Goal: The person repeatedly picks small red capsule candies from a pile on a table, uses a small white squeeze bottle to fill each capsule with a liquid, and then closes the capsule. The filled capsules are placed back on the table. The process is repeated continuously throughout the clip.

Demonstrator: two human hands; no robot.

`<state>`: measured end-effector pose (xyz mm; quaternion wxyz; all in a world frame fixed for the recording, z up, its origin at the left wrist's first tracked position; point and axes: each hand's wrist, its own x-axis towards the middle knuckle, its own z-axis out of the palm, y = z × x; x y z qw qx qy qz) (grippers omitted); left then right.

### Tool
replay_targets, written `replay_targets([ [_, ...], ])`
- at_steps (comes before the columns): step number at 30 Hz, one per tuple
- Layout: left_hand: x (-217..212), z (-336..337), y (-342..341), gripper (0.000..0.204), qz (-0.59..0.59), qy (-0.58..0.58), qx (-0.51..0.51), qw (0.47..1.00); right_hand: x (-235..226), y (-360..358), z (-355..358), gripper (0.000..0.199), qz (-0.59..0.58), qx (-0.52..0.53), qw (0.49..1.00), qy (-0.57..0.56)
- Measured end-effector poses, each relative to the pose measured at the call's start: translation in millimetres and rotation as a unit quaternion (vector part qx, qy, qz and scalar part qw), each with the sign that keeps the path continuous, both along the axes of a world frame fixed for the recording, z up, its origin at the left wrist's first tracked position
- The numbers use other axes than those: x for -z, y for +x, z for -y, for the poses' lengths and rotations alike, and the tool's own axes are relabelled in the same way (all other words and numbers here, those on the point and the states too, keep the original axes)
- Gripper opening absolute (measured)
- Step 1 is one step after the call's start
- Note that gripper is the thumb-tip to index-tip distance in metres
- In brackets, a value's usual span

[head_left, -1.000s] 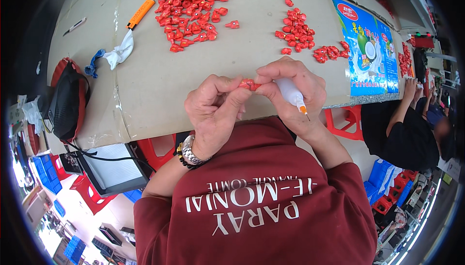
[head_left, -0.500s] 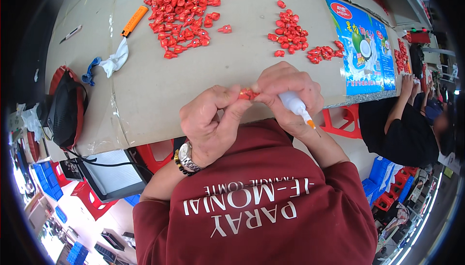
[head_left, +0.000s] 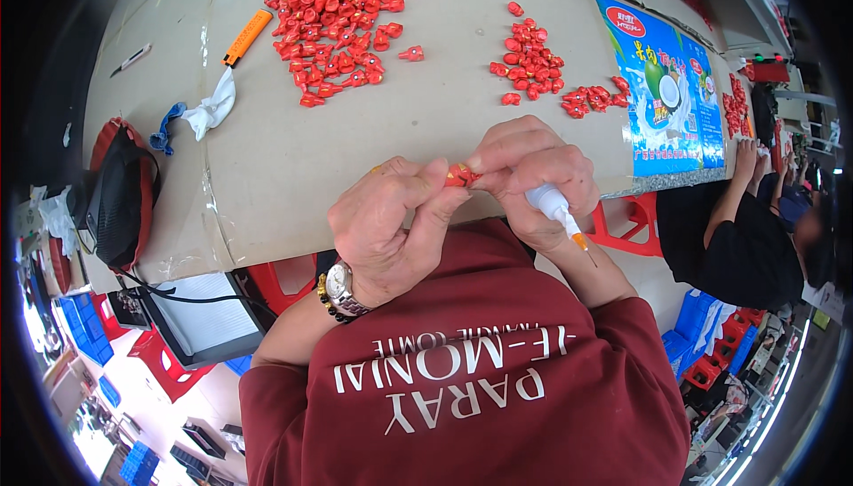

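My left hand [head_left: 391, 224] and my right hand [head_left: 533, 175] meet at the near edge of the cardboard-covered table [head_left: 293, 166], both pinching one small red piece [head_left: 460, 175] between thumb and fingers. My right hand also holds a small white glue bottle [head_left: 555, 209] in its palm, its orange needle tip pointing down and to the right. A wristwatch and a bead bracelet sit on my left wrist. A big heap of the same red pieces [head_left: 342, 19] lies at the far middle of the table, and a smaller heap [head_left: 533, 64] to its right.
An orange-handled knife [head_left: 246, 37] and a white and blue rag [head_left: 200, 115] lie at the left. A blue printed bag [head_left: 662, 99] lies at the right. A black and red bag [head_left: 120, 193] hangs at the left edge. Another person in black sits at the right [head_left: 746, 237].
Both hands stay together on the red piece, shifting a little to the right and turning it slightly. The glue bottle stays in my right palm.
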<state>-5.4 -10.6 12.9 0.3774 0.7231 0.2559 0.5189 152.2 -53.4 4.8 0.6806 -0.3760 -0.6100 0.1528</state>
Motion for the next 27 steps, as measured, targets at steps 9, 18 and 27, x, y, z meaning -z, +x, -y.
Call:
replay_targets([
  [9, 8, -2, -4, 0.009, -0.043, -0.166, 0.03, 0.985, -11, 0, -2, 0.02, 0.042, 0.069, 0.99, -0.116],
  [18, 8, -16, 0, 0.012, 0.159, -0.486, 0.165, 0.843, -16, 6, -11, 0.016, 0.083, 0.032, 0.971, -0.221],
  [27, 9, -13, -3, 0.011, 0.098, -0.434, 0.193, 0.874, -8, 8, -11, 0.016, -0.02, -0.002, 0.964, -0.266],
])
